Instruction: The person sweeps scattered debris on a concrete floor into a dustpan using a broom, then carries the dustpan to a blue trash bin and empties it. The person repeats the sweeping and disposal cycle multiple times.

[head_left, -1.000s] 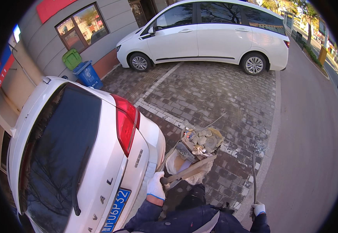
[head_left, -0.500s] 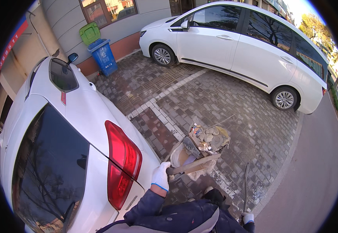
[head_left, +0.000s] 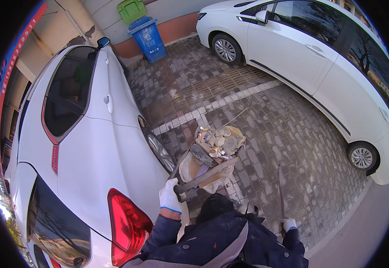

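My left hand [head_left: 170, 194], in a white glove with a blue cuff edge, is closed around the end of a dark bar [head_left: 210, 175]. This bar runs along the near side of an open litter carrier [head_left: 190, 167]. Grey rubble [head_left: 221, 140], crumpled wrappers and a round lid-like piece fill its far part; pale sheeting lines the near part. Off to the right, my right hand [head_left: 288, 224], gloved in white as well, is wrapped around a long thin dark rod [head_left: 280, 190]. The rod points forward over the paving, apart from the carrier.
A white car [head_left: 100, 147] stands close on my left, its side near the carrier. Another white car [head_left: 288, 53] is parked ahead and to the right. A blue bin [head_left: 149, 42] with a raised green lid stands by the wall. Grey brick paving [head_left: 257, 138] has white lines.
The view has shifted forward and turned, so the left car's side and wheel now show more. Both hands keep their holds; the carrier has come alongside that car's rear wheel.
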Demonstrator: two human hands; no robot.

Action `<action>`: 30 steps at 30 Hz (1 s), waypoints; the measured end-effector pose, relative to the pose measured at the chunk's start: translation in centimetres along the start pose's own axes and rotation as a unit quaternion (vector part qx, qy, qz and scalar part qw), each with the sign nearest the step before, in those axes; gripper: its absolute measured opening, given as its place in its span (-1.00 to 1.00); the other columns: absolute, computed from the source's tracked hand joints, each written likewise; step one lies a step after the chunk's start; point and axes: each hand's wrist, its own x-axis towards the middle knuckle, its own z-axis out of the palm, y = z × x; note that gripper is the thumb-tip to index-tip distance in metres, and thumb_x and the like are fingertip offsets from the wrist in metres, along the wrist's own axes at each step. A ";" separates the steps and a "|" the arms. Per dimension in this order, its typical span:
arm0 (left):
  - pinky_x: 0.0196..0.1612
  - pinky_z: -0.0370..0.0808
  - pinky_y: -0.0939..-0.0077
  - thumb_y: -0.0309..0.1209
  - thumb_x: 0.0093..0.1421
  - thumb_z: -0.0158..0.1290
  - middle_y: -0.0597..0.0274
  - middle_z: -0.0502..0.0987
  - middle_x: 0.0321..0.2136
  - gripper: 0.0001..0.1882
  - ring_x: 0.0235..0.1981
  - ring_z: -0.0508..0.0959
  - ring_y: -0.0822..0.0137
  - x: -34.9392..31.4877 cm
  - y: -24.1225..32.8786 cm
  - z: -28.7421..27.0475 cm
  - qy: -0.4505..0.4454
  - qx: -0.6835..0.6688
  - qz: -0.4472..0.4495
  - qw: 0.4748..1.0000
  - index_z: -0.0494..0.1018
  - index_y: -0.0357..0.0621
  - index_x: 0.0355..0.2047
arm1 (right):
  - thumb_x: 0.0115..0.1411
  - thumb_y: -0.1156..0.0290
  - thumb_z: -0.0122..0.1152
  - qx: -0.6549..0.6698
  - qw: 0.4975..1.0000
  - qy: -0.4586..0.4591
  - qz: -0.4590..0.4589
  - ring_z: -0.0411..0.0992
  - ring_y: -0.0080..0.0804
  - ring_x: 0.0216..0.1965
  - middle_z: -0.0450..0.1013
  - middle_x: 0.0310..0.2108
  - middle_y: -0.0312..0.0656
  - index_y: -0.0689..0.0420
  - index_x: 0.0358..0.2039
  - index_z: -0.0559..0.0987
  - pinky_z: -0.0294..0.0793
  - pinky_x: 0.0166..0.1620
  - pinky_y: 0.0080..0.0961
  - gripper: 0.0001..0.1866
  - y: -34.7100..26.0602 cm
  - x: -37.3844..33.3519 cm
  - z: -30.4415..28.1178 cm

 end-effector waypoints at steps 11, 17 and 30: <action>-0.64 0.37 0.47 -0.27 0.19 0.12 0.23 0.46 -0.65 -0.78 -0.72 0.44 0.35 32.5 12.6 16.6 0.089 -0.126 -0.007 0.988 0.48 -0.15 -0.48 | 0.18 0.56 0.11 -0.164 0.980 -0.049 -0.101 0.33 -0.38 -0.75 0.33 -0.67 -0.23 0.18 -0.20 0.49 0.35 -0.67 -0.39 -0.84 -37.8 20.4 19.3; -0.66 0.35 0.49 -0.28 0.18 0.12 0.28 0.43 -0.65 -0.81 -0.74 0.41 0.38 48.6 23.9 25.1 0.102 -0.171 0.025 0.980 0.47 -0.12 -0.47 | 0.17 0.51 0.17 -0.123 0.990 -0.068 -0.019 0.41 -0.37 -0.68 0.44 -0.61 -0.18 0.31 -0.06 0.55 0.38 -0.63 -0.34 -0.69 -58.7 26.8 32.0; -0.66 0.39 0.49 -0.06 0.18 0.14 0.35 0.35 -0.68 -0.69 -0.72 0.37 0.36 85.6 47.7 47.4 0.232 -0.132 0.020 0.964 0.40 0.01 -0.46 | 0.17 0.52 0.17 -0.300 0.944 -0.124 -0.053 0.43 -0.34 -0.69 0.42 -0.64 -0.17 0.27 -0.31 0.55 0.43 -0.64 -0.27 -0.89 -103.5 55.5 62.2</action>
